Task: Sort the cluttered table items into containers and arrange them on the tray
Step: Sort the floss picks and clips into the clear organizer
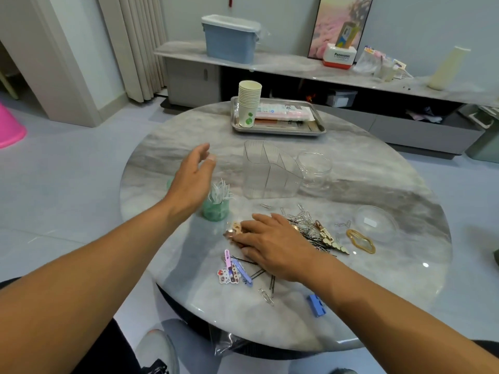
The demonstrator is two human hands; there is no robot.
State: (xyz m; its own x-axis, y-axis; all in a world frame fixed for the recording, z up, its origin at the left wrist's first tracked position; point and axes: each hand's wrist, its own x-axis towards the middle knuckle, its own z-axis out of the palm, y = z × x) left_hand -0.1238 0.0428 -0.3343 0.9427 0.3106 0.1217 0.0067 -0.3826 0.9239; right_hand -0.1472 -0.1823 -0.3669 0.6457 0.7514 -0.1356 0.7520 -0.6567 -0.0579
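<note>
- L hand (193,179) raised above the round marble surface (378,190), palm sideways, fingers straight-ish & relaxed; grip wide, holding nothing.
- It hovers just above/left of a green cup (216,210) stuffed w/ white floss picks (220,191).
- R hand (272,245) lies palm down on the clutter at the front of the surface, fingers spread & pointing left; fingertips press on a rose-gold hair clip (234,230). Grip flat, not curled round anything that shows.
- Under & right of R hand: heap of black bobby pins w/ silver paper clips (303,218), plus gold hair clips (330,238).
- Gold loop clip (361,241) lies apart, further right, near a clear round lid (376,224).
- Near side of R hand: small bunch of coloured clips (235,268) (pink, purple, cartoon print), a few loose bobby pins, one paper clip (266,296).
- Blue binder clip (316,305) near the front edge.
- Behind the clutter: clear divided organiser (270,171), upright, w/ a clear jar (314,168) just beside it on the right. Contents: cannot tell, look bare.
- Metal tray (317,128) at the far side, carrying a stack of paper cups (249,103) at its left end & flat packets (283,110) next to them.
</note>
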